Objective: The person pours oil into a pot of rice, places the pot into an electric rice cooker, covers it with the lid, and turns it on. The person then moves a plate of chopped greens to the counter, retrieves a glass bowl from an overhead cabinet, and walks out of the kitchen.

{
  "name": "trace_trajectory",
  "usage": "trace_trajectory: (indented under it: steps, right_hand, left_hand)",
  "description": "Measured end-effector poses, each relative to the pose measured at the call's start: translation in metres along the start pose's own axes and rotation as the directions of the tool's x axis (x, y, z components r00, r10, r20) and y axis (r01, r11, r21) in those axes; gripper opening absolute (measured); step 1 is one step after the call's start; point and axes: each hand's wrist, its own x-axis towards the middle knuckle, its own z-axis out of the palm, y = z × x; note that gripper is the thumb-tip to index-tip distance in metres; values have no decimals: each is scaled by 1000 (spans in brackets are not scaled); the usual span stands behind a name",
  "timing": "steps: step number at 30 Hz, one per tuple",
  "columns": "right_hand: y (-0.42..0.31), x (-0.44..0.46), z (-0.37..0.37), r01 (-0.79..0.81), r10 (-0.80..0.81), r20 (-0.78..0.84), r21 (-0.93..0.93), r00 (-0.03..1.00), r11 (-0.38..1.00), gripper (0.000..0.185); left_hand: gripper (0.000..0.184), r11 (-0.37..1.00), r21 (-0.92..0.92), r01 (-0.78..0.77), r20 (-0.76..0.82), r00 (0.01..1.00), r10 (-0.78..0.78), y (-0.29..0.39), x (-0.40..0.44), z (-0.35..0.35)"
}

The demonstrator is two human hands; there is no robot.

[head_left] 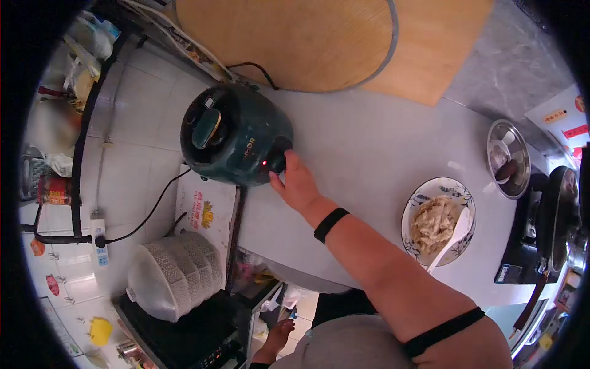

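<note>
A dark green electric cooker (236, 135) stands on the light counter at upper left, its lid handle (206, 128) on top and a red light lit on its front. My right hand (296, 184) reaches across to the cooker's front knob (277, 162), thumb and fingers closed around it. Low by my body, over the counter's near side, hangs my left hand (279, 337). Its fingers are loosely bent and slightly apart, with nothing visible in them. To the right of my right forearm is a patterned bowl (408, 212) of pale mashed food (434, 222), a white spoon (453, 237) resting in it.
A metal bowl (521, 178) with dark items sits at right, near a black hob (516, 261) and a lidded pan (559, 215). Wooden boards (344, 43) lie at the back. At lower left are a steamer (175, 277) and a black cord (153, 212) running to a power strip (98, 237).
</note>
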Motion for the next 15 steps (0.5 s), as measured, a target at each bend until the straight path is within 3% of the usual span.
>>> trace_trajectory:
  steps: [3, 5, 7, 9, 10, 11, 13, 15]
  right_hand:
    - [-4, -2, 0, -59, 57, 34, 80, 998, 995, 51]
    - [-9, -2, -1, -205, 191, 83, 217, 978, 955, 52]
    - [-13, -5, 6, -243, 244, 29, 238, 969, 940, 49]
    - [-17, -6, 6, -278, 295, -26, 262, 955, 924, 45]
    - [-20, -5, 3, -352, 361, 39, 336, 932, 874, 43]
    - [-23, -4, 0, -425, 419, 108, 401, 902, 811, 41]
    - [-22, -3, 4, -424, 431, 83, 424, 898, 801, 39]
    - [-23, -2, 2, -422, 445, 58, 444, 894, 790, 36]
  left_hand:
    - [34, 992, -59, -108, -15, 994, 107, -28, 7, 1]
    - [34, 990, -24, -136, -3, 991, 136, -37, 9, 0]
    - [34, 986, 15, -165, 14, 986, 165, -42, 10, -4]
    - [34, 927, 122, -355, 82, 934, 347, -44, 11, -7]
    - [34, 896, 154, -415, 108, 909, 403, -43, 10, -8]
    - [34, 909, 155, -387, 88, 922, 377, -43, 8, -8]
    - [34, 921, 156, -358, 74, 934, 350, -40, 6, -6]
    - [34, 995, -42, -90, 7, 996, 91, -35, 4, -2]
